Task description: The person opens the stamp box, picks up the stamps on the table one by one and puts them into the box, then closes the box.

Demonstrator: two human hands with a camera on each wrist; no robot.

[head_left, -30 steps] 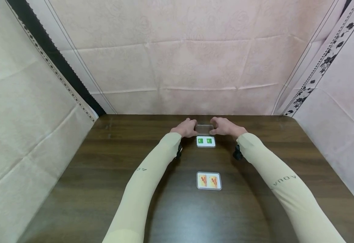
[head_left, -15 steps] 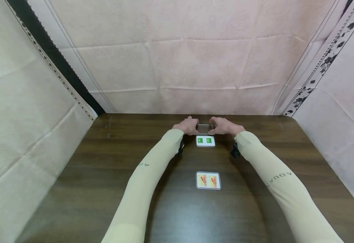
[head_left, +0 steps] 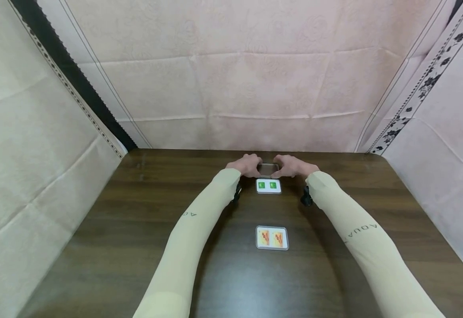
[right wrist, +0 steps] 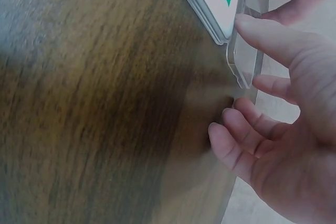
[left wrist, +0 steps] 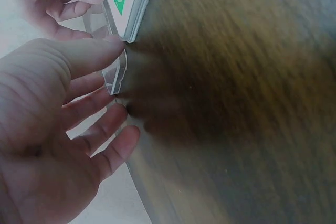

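Observation:
At the table's far edge, my left hand [head_left: 247, 166] and right hand [head_left: 290, 166] pinch opposite ends of a clear plastic lid-like piece [head_left: 269, 164]. In the left wrist view, thumb and index finger of the left hand [left wrist: 47, 103] meet one corner of the clear piece [left wrist: 120, 72], the other fingers spread below. The right hand [right wrist: 294, 103] mirrors this in the right wrist view at the other corner. Just in front of the piece lies a flat clear case [head_left: 269, 190] with a white face and two green pictures. Both thumbs are near its far corners.
Closer to me on the brown wooden table [head_left: 167, 265] lies a second flat case [head_left: 272, 238] with two orange-red pictures. A pale cloth [head_left: 255, 88] hangs behind the far edge, with more cloth on both sides. Black straps [head_left: 306, 196] sit at the wrists.
Both hands have closed in slightly on the clear piece, the left to the right and the right a little to the left. The two cases have stayed put.

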